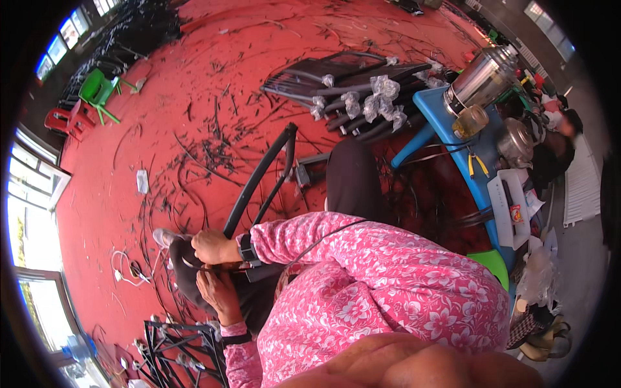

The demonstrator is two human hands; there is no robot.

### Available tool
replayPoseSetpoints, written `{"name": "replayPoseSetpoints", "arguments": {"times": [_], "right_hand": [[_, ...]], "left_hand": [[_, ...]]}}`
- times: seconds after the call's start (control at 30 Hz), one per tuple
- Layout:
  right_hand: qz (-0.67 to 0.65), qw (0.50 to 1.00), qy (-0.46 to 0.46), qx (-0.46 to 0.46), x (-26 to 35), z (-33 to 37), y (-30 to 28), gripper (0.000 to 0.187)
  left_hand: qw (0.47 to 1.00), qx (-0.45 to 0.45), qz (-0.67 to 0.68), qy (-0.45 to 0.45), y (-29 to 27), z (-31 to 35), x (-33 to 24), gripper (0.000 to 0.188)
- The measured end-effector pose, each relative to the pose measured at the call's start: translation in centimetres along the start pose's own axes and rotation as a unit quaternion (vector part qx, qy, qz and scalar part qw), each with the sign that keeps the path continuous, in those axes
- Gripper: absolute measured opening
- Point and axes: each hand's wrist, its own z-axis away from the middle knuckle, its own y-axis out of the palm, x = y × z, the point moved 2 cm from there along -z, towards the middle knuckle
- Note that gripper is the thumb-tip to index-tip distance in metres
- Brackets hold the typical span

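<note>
A bent black tube frame (253, 185) rises from my lap, its lower end hidden beneath my hands. My right hand (215, 247), with a dark band at the wrist, is closed over that end, and a thin dark strip shows at its fingers. Just below it, my left hand (218, 294) has its fingers bent against the same spot; what they pinch is mostly hidden. A thin dark strip (326, 237) trails across my pink flowered right sleeve toward the hands. Dark trousers cover my bent legs on both sides of the frame.
Black tube frames with plastic-wrapped ends (349, 90) lie beyond my knee. A blue table (430, 103) on the right bears a steel flask (482, 77), a jar, yellow-handled pliers (479, 165) and a white tray (508, 213). Black scraps litter the red floor (155, 90). More frames (178, 349) lie lower left.
</note>
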Motion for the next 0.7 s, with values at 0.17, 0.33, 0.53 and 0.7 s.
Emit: {"name": "replayPoseSetpoints", "arguments": {"times": [0.17, 0.33, 0.53, 0.7], "right_hand": [[-0.037, 0.999, 0.028, 0.021, 0.0, -0.4, -0.3, 0.022], [-0.068, 0.997, 0.033, -0.002, 0.6, 0.1, -0.9, 0.022], [-0.046, 0.969, -0.239, -0.037, 0.5, 0.7, -2.7, 0.023], [-0.284, 0.949, -0.134, -0.040, 0.2, 3.4, -4.3, 0.041]], "left_hand": [[0.999, -0.020, -0.013, 0.045, 1.0, 0.2, 1.1, 0.030], [0.996, 0.090, 0.020, -0.021, 1.0, -0.6, 1.4, 0.030], [0.998, 0.007, 0.054, 0.022, 0.5, -2.2, -0.2, 0.034], [0.997, -0.029, 0.068, -0.018, 0.7, -1.7, 0.3, 0.026]]}}
